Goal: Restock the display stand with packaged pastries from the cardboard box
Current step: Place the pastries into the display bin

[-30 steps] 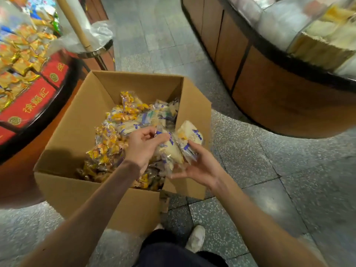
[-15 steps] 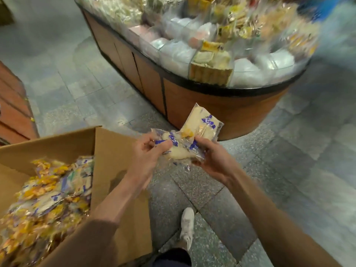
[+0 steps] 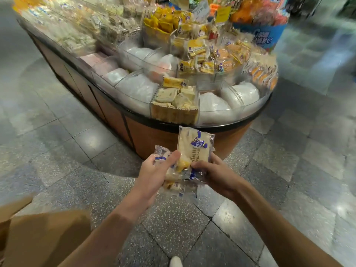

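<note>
At the near left, the blurred flap of the brown cardboard box point(image 3: 38, 237) edges into view. Right of it, the left hand point(image 3: 152, 174) curls fingers and thumb round a loose bunch of clear-wrapped pale pastry packets with blue print point(image 3: 192, 151), held in the air above the floor, near the stand but short of it. The right hand point(image 3: 217, 174) pinches the lower end of the upright top packet, fingers curled.

Straight beyond both hands, the round wood-sided display stand point(image 3: 146, 137) carries a clear front bin of similar pale packets point(image 3: 175, 99), with white filled bags point(image 3: 213, 105) in the bin to its right. That pale bin looks like the match. To stock it well, step close, lay the packets flat with the print up, and release them one at a time so none slides over the rim.
</note>
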